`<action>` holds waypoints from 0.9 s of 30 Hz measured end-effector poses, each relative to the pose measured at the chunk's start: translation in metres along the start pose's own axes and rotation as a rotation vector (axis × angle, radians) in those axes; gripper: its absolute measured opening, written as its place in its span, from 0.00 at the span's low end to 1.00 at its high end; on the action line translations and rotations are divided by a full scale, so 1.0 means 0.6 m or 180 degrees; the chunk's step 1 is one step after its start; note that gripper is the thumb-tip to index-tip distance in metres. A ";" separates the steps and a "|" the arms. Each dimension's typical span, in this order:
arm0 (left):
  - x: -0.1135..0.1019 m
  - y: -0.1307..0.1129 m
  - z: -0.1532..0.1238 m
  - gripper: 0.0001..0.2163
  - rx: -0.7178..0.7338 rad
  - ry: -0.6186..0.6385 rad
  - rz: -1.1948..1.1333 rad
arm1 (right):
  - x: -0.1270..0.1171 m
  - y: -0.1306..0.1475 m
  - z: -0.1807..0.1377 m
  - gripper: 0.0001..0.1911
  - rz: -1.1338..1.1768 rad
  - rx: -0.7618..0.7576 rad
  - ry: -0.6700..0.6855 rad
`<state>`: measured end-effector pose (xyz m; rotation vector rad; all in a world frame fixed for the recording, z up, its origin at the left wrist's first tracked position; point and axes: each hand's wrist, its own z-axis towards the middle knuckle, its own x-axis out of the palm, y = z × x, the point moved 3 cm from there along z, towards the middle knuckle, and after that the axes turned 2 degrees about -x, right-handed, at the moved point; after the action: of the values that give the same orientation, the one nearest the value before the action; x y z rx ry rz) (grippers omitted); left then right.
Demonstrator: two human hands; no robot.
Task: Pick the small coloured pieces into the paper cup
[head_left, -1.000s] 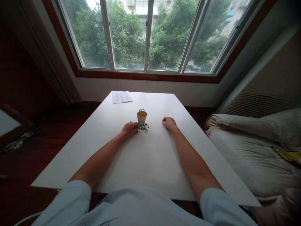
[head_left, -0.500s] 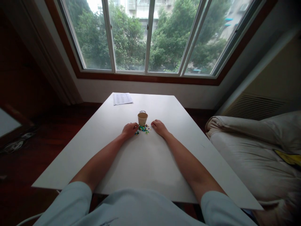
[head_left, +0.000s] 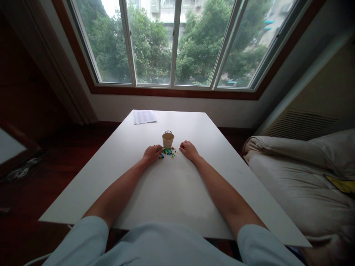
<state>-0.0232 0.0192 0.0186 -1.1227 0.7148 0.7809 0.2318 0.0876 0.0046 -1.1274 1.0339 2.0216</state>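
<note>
A tan paper cup point(head_left: 168, 142) stands upright on the white table point(head_left: 177, 192), its mouth facing up. Small coloured pieces point(head_left: 168, 152), mostly green, blue and yellow, lie scattered in front of its base. My left hand point(head_left: 151, 154) rests at the left edge of these pieces, fingers curled and closed. To the right of the pieces lies my right hand point(head_left: 189, 150), also with fingers bent together and a little apart from the cup. Whatever either hand's fingertips hold is too small to make out.
Sheets of printed paper point(head_left: 145, 116) lie at the table's far left corner. Behind the cup is a thin dark loop point(head_left: 168, 132). A padded beige seat point(head_left: 288, 177) stands to the right, and a window point(head_left: 172, 48) is beyond the table.
My right hand has shifted slightly to the right, away from the pieces. My left hand stays almost where it was; the cup has not moved.
</note>
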 end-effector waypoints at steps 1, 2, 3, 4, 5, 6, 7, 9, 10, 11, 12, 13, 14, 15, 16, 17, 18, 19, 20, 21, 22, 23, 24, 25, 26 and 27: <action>0.002 0.002 0.001 0.12 0.0044 0.0032 0.0003 | 0.000 -0.001 0.000 0.02 0.0030 -0.0010 -0.0007; 0.003 0.003 0.002 0.12 0.0105 0.0066 -0.0004 | 0.000 -0.001 0.001 0.02 0.0064 -0.0016 -0.0031; 0.004 0.005 0.003 0.12 0.0181 0.0104 -0.0029 | -0.001 -0.001 0.001 0.02 0.0100 -0.0010 -0.0071; 0.004 0.007 0.004 0.12 0.0263 0.0151 -0.0070 | -0.003 -0.001 0.000 0.03 0.0137 0.0011 -0.0121; 0.004 0.010 0.004 0.12 0.0340 0.0209 -0.0122 | -0.004 0.000 0.000 0.03 0.0178 0.0035 -0.0168; 0.003 0.012 0.004 0.12 0.0409 0.0285 -0.0178 | -0.006 0.001 -0.001 0.04 0.0223 0.0055 -0.0209; 0.002 0.014 0.004 0.12 0.0466 0.0376 -0.0229 | -0.008 0.003 -0.002 0.04 0.0266 0.0068 -0.0237; -0.002 0.017 0.003 0.12 0.0549 0.0581 -0.0315 | -0.012 0.006 -0.004 0.04 0.0336 0.0071 -0.0267; -0.005 0.018 0.002 0.12 0.0601 0.0692 -0.0357 | -0.012 0.007 -0.004 0.05 0.0357 0.0070 -0.0275; -0.008 0.017 0.001 0.13 0.0664 0.0802 -0.0401 | -0.013 0.007 -0.005 0.05 0.0371 0.0072 -0.0279; -0.012 0.015 0.000 0.13 0.0740 0.0907 -0.0445 | -0.013 0.007 -0.005 0.04 0.0379 0.0080 -0.0292; -0.014 0.012 -0.002 0.14 0.0812 0.1000 -0.0479 | -0.012 0.005 -0.006 0.04 0.0393 0.0076 -0.0288; -0.017 0.010 -0.003 0.14 0.0859 0.1064 -0.0494 | -0.011 0.004 -0.006 0.04 0.0417 0.0050 -0.0286; -0.018 0.007 -0.005 0.15 0.0876 0.1104 -0.0486 | -0.010 0.001 -0.006 0.04 0.0445 0.0043 -0.0309; -0.019 0.005 -0.007 0.15 0.0863 0.1113 -0.0459 | -0.009 -0.002 -0.006 0.05 0.0475 0.0039 -0.0310; -0.019 0.003 -0.009 0.15 0.0837 0.1095 -0.0423 | -0.009 -0.005 -0.007 0.05 0.0493 0.0047 -0.0334; -0.018 0.001 -0.011 0.14 0.0808 0.1056 -0.0386 | -0.008 -0.008 -0.007 0.05 0.0508 0.0066 -0.0356; -0.016 -0.001 -0.012 0.14 0.0783 0.1004 -0.0353 | -0.008 -0.011 -0.007 0.05 0.0520 0.0087 -0.0380; -0.013 -0.002 -0.014 0.14 0.0765 0.0947 -0.0327 | -0.009 -0.014 -0.008 0.04 0.0529 0.0106 -0.0403; -0.011 -0.003 -0.015 0.13 0.0750 0.0891 -0.0307 | -0.009 -0.015 -0.008 0.04 0.0539 0.0116 -0.0418; -0.008 -0.004 -0.016 0.13 0.0735 0.0840 -0.0294 | -0.009 -0.016 -0.007 0.04 0.0549 0.0115 -0.0428; -0.006 -0.004 -0.016 0.12 0.0719 0.0797 -0.0287 | -0.010 -0.016 -0.007 0.04 0.0554 0.0108 -0.0432; -0.003 -0.003 -0.017 0.12 0.0705 0.0759 -0.0286 | -0.011 -0.015 -0.007 0.04 0.0552 0.0097 -0.0431; -0.002 -0.002 -0.017 0.12 0.0695 0.0720 -0.0288 | -0.012 -0.014 -0.007 0.04 0.0544 0.0085 -0.0433; 0.000 -0.001 -0.016 0.12 0.0685 0.0679 -0.0294 | -0.013 -0.013 -0.007 0.04 0.0533 0.0072 -0.0431; 0.001 0.000 -0.015 0.12 0.0676 0.0639 -0.0301 | -0.014 -0.012 -0.007 0.04 0.0521 0.0060 -0.0434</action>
<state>-0.0241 0.0106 0.0157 -1.0418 0.8847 0.5034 0.2429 0.0865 0.0081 -0.9067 1.1038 2.1782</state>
